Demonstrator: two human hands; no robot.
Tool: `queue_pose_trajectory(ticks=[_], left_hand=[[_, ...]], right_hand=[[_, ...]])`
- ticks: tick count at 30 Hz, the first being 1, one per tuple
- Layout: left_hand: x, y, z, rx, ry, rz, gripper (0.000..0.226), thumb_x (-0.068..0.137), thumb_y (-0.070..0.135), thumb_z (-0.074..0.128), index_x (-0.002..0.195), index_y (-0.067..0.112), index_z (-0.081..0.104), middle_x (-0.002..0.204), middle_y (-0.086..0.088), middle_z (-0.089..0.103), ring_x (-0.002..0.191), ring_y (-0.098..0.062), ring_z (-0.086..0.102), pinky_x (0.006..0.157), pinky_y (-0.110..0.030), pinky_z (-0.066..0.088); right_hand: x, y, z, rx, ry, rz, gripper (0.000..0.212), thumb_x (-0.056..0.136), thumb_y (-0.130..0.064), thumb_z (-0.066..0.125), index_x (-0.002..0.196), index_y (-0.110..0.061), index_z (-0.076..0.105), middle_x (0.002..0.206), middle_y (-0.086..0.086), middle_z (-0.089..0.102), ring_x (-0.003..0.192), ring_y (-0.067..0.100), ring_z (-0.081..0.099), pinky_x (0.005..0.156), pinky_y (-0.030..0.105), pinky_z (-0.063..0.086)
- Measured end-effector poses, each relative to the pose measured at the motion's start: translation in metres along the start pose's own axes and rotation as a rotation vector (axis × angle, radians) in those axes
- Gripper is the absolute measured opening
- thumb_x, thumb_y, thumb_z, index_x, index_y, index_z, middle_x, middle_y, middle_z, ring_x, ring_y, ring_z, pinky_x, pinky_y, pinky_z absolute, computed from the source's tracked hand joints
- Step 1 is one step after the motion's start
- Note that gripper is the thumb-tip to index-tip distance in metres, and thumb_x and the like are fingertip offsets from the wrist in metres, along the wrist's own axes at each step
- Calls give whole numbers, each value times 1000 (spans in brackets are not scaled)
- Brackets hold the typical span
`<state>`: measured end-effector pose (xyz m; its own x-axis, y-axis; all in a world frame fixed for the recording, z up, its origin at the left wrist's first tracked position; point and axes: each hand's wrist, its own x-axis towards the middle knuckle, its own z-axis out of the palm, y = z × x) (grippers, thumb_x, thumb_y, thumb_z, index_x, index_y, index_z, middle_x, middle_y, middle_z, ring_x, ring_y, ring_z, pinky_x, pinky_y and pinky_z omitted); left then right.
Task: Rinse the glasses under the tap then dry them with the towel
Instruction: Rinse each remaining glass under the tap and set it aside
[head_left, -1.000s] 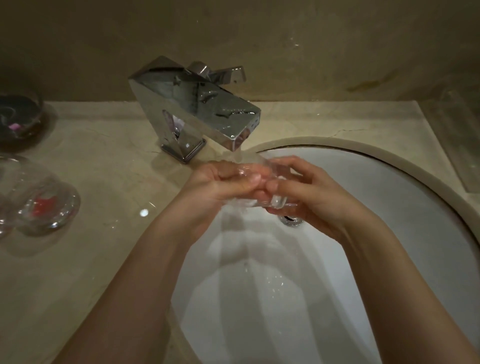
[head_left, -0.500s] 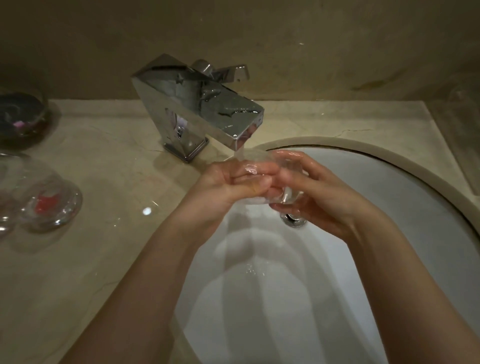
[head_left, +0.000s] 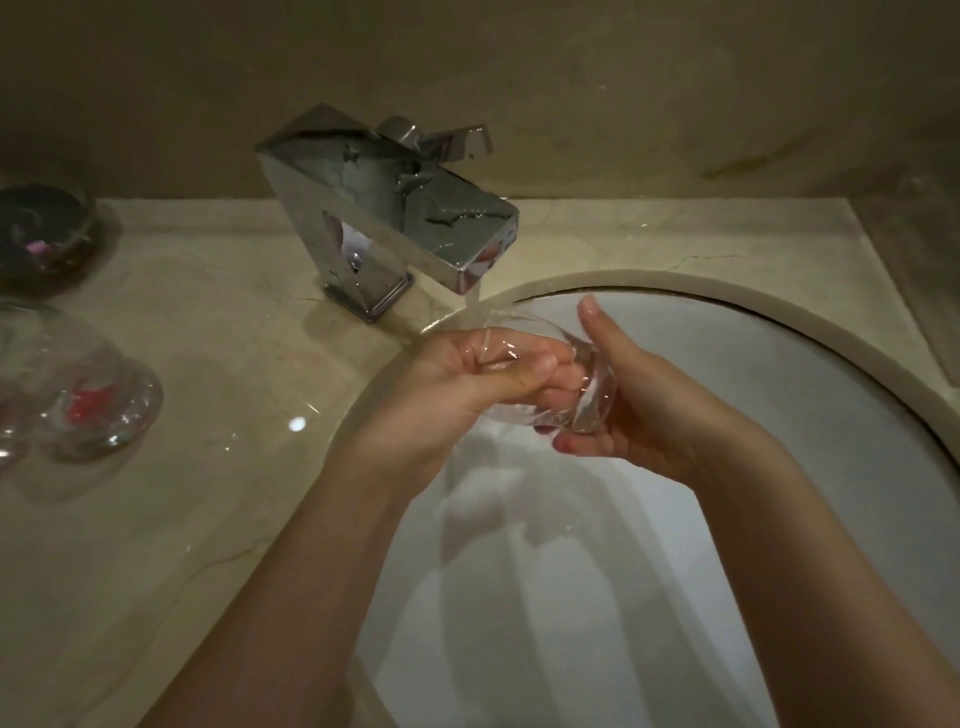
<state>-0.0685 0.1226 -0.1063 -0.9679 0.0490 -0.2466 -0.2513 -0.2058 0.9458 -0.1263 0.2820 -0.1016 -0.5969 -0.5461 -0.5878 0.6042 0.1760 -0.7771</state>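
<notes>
Nearest, two bare forearms reached up from the bottom edge over the white sink (head_left: 779, 467), whose pale rim curved from the near left round to the far right. Above the basin the left hand (head_left: 467, 379) and the right hand (head_left: 639, 410) met around a clear glass (head_left: 582, 387) lying on its side. The left hand's fingers were curled about the open end of the glass, and some appeared to be tucked inside it, seen blurred through the wall. The right hand cupped the thick base from the right, its fingers curled beneath and its thumb standing up straight beside the glass. The glass sat just below and slightly near of the spout, over the far left part of the basin. Whether water was running could hardly be told; only a faint streak showed under the spout.

To the left, on the beige marble table (head_left: 208, 519), a second clear glass (head_left: 98, 395) with a red tint inside rested well apart from the hands. Farther left and back stood a dark bowl (head_left: 41, 228) near the wall. Beyond the hands, the angular chrome tap (head_left: 395, 218) rose from the table, its lever pointing right, with the dull brown wall (head_left: 623, 78) behind it.
</notes>
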Motion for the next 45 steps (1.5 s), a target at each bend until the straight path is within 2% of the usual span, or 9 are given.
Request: queue_pose_trajectory(ticks=[3, 6, 11, 14, 17, 23, 34, 40, 45], left_hand=[[-1, 1, -2, -13, -18, 14, 22, 83, 25, 65, 96, 12, 77, 98, -13, 75, 91, -26, 73, 85, -31, 56], [-1, 1, -5, -49, -19, 13, 21, 85, 22, 64, 99, 12, 76, 104, -13, 74, 96, -28, 72, 90, -33, 55], [-2, -2, -1, -10, -12, 14, 16, 80, 21, 70, 93, 18, 78, 95, -10, 76, 87, -23, 74, 77, -27, 56], [-2, -2, -3, -35, -23, 28, 18, 83, 18, 67, 98, 13, 77, 98, -12, 75, 91, -26, 73, 83, -31, 56], [0, 1, -3, -38, -17, 46, 19, 83, 15, 63, 97, 11, 75, 98, -12, 75, 94, -26, 73, 86, -30, 55], [2, -3, -4, 51, -19, 58, 14, 83, 15, 69, 95, 10, 75, 95, -14, 75, 88, -26, 73, 86, -32, 57], [1, -20, 20, -209, 464, 196, 64, 65, 39, 81, 123, 27, 58, 121, -2, 68, 104, -17, 70, 77, -27, 57], [4, -20, 26, -183, 505, 104, 68, 71, 51, 79, 129, 29, 52, 120, -1, 67, 95, -16, 72, 67, -27, 57], [6, -16, 19, -298, 587, -4, 72, 70, 60, 68, 132, 27, 53, 119, -4, 69, 96, -24, 72, 78, -44, 59]], right_hand=[[0, 4, 1, -16, 53, -120, 46, 86, -40, 61, 117, -6, 63, 91, 27, 62, 68, 23, 58, 52, 22, 50], [-2, 6, -3, -9, 8, -198, 49, 67, -27, 72, 114, -17, 59, 96, 4, 68, 80, 17, 66, 65, 25, 52], [-5, 1, -2, -20, -24, -3, 64, 86, -64, 41, 109, -11, 68, 79, 10, 69, 55, 13, 66, 49, 20, 52], [-5, 4, -4, 32, -13, -102, 32, 85, -35, 66, 106, -11, 66, 84, 8, 69, 63, 16, 67, 55, 21, 53], [-5, 11, -8, 90, 9, -207, 45, 67, -11, 81, 107, -19, 61, 94, 3, 71, 81, 19, 70, 68, 28, 56], [1, 17, 4, -13, 225, -251, 63, 65, -54, 76, 106, -8, 61, 86, 3, 67, 79, 20, 64, 64, 28, 50], [12, 25, 46, 486, 114, -107, 62, 91, -57, 40, 120, -7, 62, 116, 18, 68, 102, 28, 66, 88, 42, 55], [17, 22, 56, 156, 257, -185, 82, 66, -74, 46, 114, -11, 64, 102, 10, 72, 85, 19, 73, 64, 30, 59], [23, 23, 60, 290, 205, -141, 55, 94, -61, 32, 89, -20, 69, 83, 5, 74, 76, 20, 70, 78, 40, 55]])
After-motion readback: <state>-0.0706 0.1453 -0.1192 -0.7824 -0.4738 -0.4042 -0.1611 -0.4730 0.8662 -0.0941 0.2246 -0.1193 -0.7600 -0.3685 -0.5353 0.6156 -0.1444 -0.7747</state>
